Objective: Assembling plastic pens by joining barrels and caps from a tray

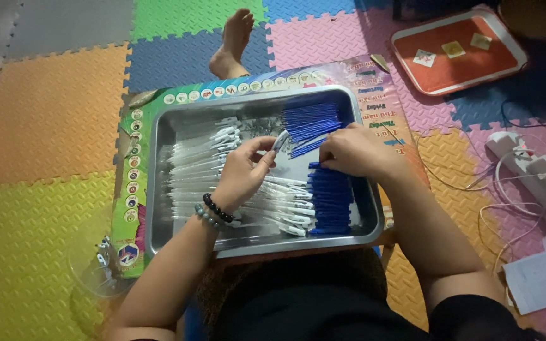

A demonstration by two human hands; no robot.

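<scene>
Over a steel tray point(159, 189) resting on a colourful board on the foam-mat floor, the left hand point(242, 172) pinches a white pen barrel point(279, 140) while the right hand point(355, 151) closes its grip on blue refills point(331, 199) at the tray's right.

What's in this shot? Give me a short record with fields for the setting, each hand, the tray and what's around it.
Setting: floor of coloured foam mats, seen from above
Left hand: holds a white pen barrel over the tray; bead bracelets on the wrist
Right hand: rests on the blue refills
Metal tray: rows of white pen barrels left, blue refills right and top
Under tray: colourful printed board
Nearby: orange tray, power strip, a bare foot
</scene>
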